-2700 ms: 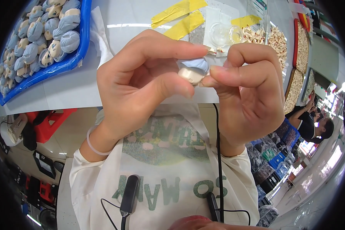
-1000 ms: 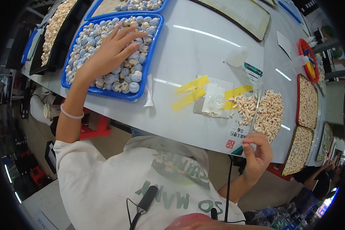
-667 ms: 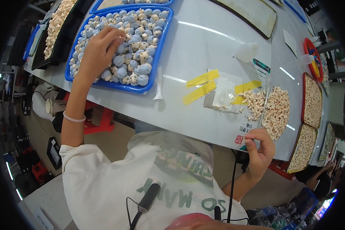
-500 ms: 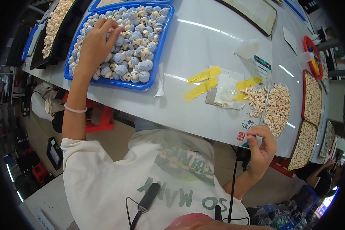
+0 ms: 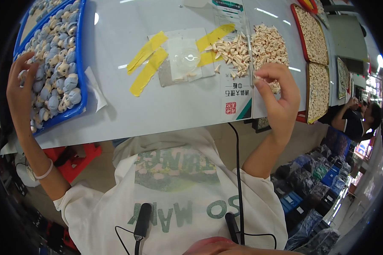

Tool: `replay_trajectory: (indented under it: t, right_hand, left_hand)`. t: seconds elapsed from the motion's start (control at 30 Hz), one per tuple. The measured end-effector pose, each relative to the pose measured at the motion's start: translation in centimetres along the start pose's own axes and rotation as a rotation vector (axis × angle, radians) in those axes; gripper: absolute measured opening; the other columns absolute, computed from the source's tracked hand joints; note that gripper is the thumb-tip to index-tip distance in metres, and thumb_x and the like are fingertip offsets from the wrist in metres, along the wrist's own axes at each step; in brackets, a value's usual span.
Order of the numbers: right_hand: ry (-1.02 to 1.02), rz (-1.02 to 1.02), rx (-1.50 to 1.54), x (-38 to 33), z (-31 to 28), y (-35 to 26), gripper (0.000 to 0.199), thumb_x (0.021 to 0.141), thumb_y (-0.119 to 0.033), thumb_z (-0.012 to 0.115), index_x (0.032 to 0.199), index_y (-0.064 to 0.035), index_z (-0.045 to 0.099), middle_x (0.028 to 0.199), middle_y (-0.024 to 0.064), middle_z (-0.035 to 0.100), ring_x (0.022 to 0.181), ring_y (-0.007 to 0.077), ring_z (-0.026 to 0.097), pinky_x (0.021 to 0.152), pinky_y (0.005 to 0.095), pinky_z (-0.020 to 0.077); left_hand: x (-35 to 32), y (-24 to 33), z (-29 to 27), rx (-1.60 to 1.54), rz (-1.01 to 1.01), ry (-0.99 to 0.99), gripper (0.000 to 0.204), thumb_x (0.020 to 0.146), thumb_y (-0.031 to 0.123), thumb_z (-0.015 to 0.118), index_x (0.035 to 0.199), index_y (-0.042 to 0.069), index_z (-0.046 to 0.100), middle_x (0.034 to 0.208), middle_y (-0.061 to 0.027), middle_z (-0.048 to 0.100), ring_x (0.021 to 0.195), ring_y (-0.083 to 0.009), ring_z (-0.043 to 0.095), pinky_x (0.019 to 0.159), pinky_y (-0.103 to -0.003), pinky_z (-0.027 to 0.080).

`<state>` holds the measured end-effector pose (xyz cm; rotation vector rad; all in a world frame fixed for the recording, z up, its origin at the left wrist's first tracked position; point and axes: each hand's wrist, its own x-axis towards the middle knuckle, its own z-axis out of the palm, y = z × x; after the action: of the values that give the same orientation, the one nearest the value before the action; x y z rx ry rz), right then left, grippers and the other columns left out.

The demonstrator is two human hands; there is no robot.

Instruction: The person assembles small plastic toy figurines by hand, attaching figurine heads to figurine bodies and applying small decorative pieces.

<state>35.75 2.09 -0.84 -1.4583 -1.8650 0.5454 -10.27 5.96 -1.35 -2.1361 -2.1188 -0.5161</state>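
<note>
At the left edge, my left hand is over a blue tray full of small blue-and-cream figurines. Its fingers are curved, with a gap between thumb and forefinger, and I see nothing held in them. My right hand is raised beside a pile of small cream pointed pieces. Thumb and forefinger come together there; anything between them is too small to make out. A second, looser heap of such pieces lies just left of that pile.
Mid-table, a small clear round dish sits on a white pad, with yellow tape strips around it. A white paper scrap lies by the blue tray. Red-rimmed trays of small pieces line the right side. Another person is at far right.
The view has swung to the right, so the blue tray now sits at the left edge. My right hand has moved forward from the table's front edge to the cream pile.
</note>
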Motion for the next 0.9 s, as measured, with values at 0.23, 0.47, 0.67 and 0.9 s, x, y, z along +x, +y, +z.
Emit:
replay_trajectory:
  t: [0.23, 0.47, 0.67, 0.9]
  right_hand:
    - [-0.022, -0.168, -0.285, 3.3, 2.2, 1.7, 0.015, 0.069, -0.003, 0.059, 0.084, -0.0048, 0.060, 0.084, 0.0067, 0.055, 0.078, 0.0228, 0.051, 0.071, 0.0312, 0.0388]
    - [-0.127, -0.282, -0.439, 4.5, 2.8, 1.6, 0.012, 0.069, -0.004, 0.059, 0.080, -0.0071, 0.059, 0.079, 0.0041, 0.055, 0.076, 0.0216, 0.051, 0.070, 0.0327, 0.0368]
    - [-0.163, -0.239, -0.385, 4.8, 2.8, 1.7, 0.008, 0.067, -0.004, 0.060, 0.074, -0.0060, 0.056, 0.076, 0.0039, 0.054, 0.073, 0.0218, 0.051, 0.068, 0.0324, 0.0360]
    - [0.030, -0.411, -0.471, 4.6, 2.3, 1.1, 0.009, 0.067, -0.002, 0.060, 0.074, -0.0033, 0.055, 0.080, 0.0048, 0.057, 0.074, 0.0200, 0.053, 0.067, 0.0290, 0.0386]
  left_hand:
    - [-0.3, -0.8, 1.5, 0.030, -0.021, 0.077, 0.030, 0.088, 0.031, 0.047, 0.109, 0.012, 0.056, 0.109, -0.0037, 0.055, 0.090, -0.0121, 0.053, 0.079, -0.028, 0.043]
    - [-1.6, 0.1, 0.1, -0.242, -0.039, 0.142, 0.030, 0.086, 0.017, 0.046, 0.112, 0.004, 0.052, 0.111, -0.0073, 0.053, 0.095, -0.0131, 0.050, 0.085, -0.027, 0.038]
    - [-3.0, 2.5, -0.9, -0.498, -0.026, 0.155, 0.030, 0.085, 0.010, 0.048, 0.113, 0.000, 0.049, 0.113, -0.0106, 0.051, 0.102, -0.0155, 0.048, 0.092, -0.029, 0.034]
    - [-4.3, 6.5, -1.3, -0.721, 0.126, 0.051, 0.025, 0.089, 0.015, 0.043, 0.108, -0.001, 0.048, 0.094, -0.0123, 0.054, 0.087, -0.0175, 0.050, 0.081, -0.026, 0.038]
